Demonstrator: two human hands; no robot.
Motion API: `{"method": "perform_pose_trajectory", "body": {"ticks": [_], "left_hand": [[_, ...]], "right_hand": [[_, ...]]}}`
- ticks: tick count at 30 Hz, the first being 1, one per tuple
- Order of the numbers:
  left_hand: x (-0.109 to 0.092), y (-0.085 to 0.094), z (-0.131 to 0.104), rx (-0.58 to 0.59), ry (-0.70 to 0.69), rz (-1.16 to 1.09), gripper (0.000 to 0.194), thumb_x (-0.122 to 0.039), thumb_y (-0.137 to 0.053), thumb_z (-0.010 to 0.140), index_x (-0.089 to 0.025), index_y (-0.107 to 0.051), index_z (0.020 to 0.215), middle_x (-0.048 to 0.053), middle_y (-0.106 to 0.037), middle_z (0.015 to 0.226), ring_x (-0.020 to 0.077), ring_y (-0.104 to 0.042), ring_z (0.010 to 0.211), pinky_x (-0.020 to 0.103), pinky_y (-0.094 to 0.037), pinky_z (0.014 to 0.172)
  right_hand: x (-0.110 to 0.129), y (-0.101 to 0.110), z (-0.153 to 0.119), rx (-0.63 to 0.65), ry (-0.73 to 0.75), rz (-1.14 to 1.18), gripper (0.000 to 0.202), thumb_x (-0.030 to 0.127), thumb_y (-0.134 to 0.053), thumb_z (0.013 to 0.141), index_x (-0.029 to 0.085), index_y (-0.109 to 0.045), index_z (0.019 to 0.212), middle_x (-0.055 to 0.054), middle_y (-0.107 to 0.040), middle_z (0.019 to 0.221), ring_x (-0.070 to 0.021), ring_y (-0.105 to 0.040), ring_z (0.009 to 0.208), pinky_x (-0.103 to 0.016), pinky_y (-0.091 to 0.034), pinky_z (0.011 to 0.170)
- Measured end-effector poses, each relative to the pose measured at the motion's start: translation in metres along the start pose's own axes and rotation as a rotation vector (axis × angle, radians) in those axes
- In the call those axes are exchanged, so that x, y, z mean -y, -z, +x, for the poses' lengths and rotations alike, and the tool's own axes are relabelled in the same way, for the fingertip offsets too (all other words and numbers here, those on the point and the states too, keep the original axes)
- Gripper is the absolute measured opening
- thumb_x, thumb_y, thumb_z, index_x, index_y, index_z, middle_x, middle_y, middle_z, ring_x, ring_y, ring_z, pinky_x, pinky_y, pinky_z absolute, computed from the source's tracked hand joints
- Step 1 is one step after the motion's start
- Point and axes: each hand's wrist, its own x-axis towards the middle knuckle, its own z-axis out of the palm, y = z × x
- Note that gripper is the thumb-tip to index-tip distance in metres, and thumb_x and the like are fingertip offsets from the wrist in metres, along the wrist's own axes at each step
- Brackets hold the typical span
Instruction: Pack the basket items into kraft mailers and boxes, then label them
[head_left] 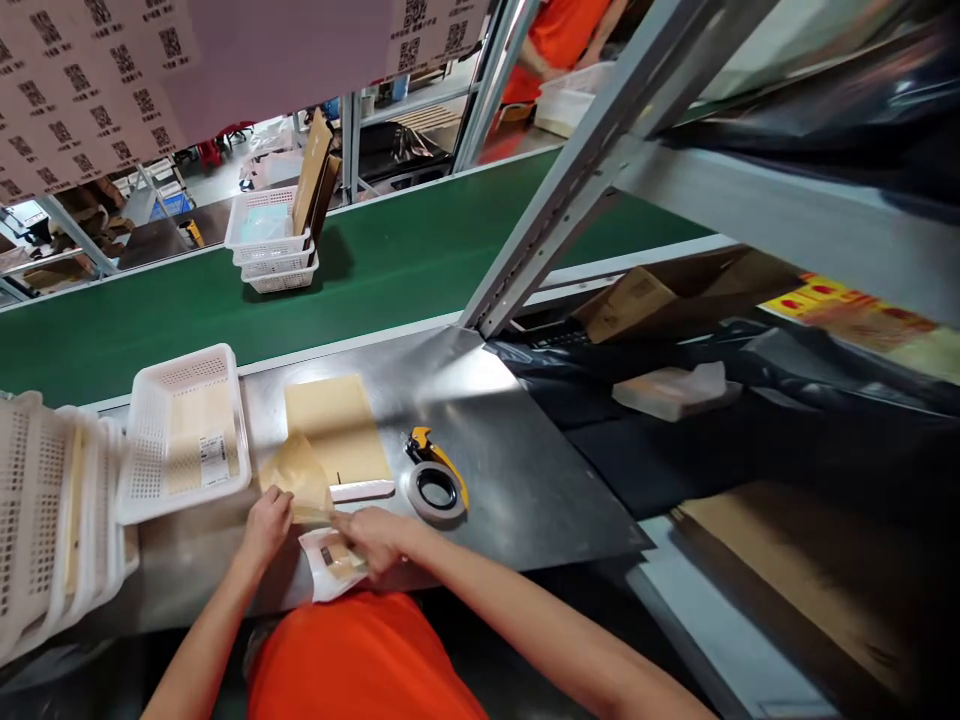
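My left hand (268, 525) is closed on the lower left edge of a tan paper envelope (300, 470), which stands partly raised and creased off the metal table. My right hand (381, 540) has its fingers closed at the envelope's lower right edge. Just under the right hand lies a white packet (319, 575) with a tan and dark patch; the hand covers part of it, and I cannot tell whether it touches. Behind the raised envelope a flat tan sheet or envelope (337, 410) rests on the table, with a narrow white strip (364, 491) along its near edge.
A yellow-handled tape dispenser (436, 490) lies to the right. On the left are a white basket (244, 440) holding a labelled tan parcel and stacked white baskets (30, 520). Beyond runs a green conveyor (397, 250) carrying more baskets (277, 275). A metal post (555, 200) rises at right.
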Motion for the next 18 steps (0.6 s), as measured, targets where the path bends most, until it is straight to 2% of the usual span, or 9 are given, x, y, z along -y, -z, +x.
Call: {"method": "perform_pose_trajectory", "body": {"ticks": [2, 6, 10, 13, 16, 18], "left_hand": [[-0.007, -0.003, -0.007, 0.032, 0.017, 0.032, 0.033, -0.017, -0.042, 0.1, -0.021, -0.071, 0.113, 0.011, -0.069, 0.107, 0.0212, -0.067, 0.099, 0.031, -0.053, 0.091], [-0.02, -0.009, -0.017, 0.162, -0.027, 0.004, 0.03, -0.018, -0.046, 0.099, -0.022, -0.072, 0.116, 0.01, -0.069, 0.108, 0.0208, -0.066, 0.099, 0.029, -0.052, 0.088], [-0.025, -0.013, -0.023, 0.226, -0.088, -0.12, 0.03, -0.021, -0.045, 0.1, -0.02, -0.074, 0.106, 0.01, -0.069, 0.104, 0.0198, -0.066, 0.094, 0.028, -0.051, 0.085], [-0.027, -0.019, -0.025, 0.175, -0.095, -0.233, 0.032, -0.024, -0.043, 0.102, -0.019, -0.074, 0.105, 0.01, -0.071, 0.1, 0.0208, -0.066, 0.094, 0.029, -0.052, 0.088], [-0.033, -0.026, -0.022, 0.067, 0.052, -0.305, 0.035, -0.024, -0.041, 0.103, -0.016, -0.072, 0.117, 0.013, -0.074, 0.109, 0.0215, -0.068, 0.101, 0.031, -0.053, 0.092], [-0.038, -0.031, -0.019, 0.048, 0.129, -0.342, 0.036, -0.023, -0.042, 0.102, -0.016, -0.069, 0.125, 0.014, -0.074, 0.12, 0.0212, -0.069, 0.107, 0.031, -0.054, 0.094]], "right_hand": [[0.004, 0.001, -0.009, 0.001, 0.049, 0.068, 0.094, 0.032, -0.084, 0.056, 0.018, -0.055, 0.145, -0.014, -0.074, 0.121, -0.0349, -0.072, 0.104, -0.038, -0.053, 0.087], [0.005, -0.008, -0.031, -0.152, 0.103, 0.294, 0.096, 0.032, -0.082, 0.057, 0.023, -0.054, 0.149, -0.012, -0.062, 0.143, -0.0345, -0.061, 0.126, -0.04, -0.049, 0.105], [0.0, -0.025, -0.05, -0.29, -0.017, 0.457, 0.087, 0.032, -0.081, 0.061, 0.028, -0.06, 0.145, -0.006, -0.065, 0.128, -0.03, -0.064, 0.116, -0.039, -0.05, 0.102], [0.001, -0.038, -0.056, -0.41, -0.098, 0.512, 0.079, 0.029, -0.08, 0.066, 0.028, -0.062, 0.143, -0.006, -0.067, 0.123, -0.0293, -0.064, 0.113, -0.037, -0.05, 0.1], [0.007, -0.049, -0.057, -0.469, -0.144, 0.506, 0.068, 0.031, -0.076, 0.074, 0.026, -0.063, 0.14, -0.007, -0.068, 0.124, -0.028, -0.066, 0.109, -0.036, -0.051, 0.096], [0.014, -0.054, -0.057, -0.448, -0.164, 0.43, 0.061, 0.036, -0.073, 0.08, 0.025, -0.063, 0.139, -0.008, -0.068, 0.124, -0.028, -0.066, 0.109, -0.035, -0.052, 0.095]]}}
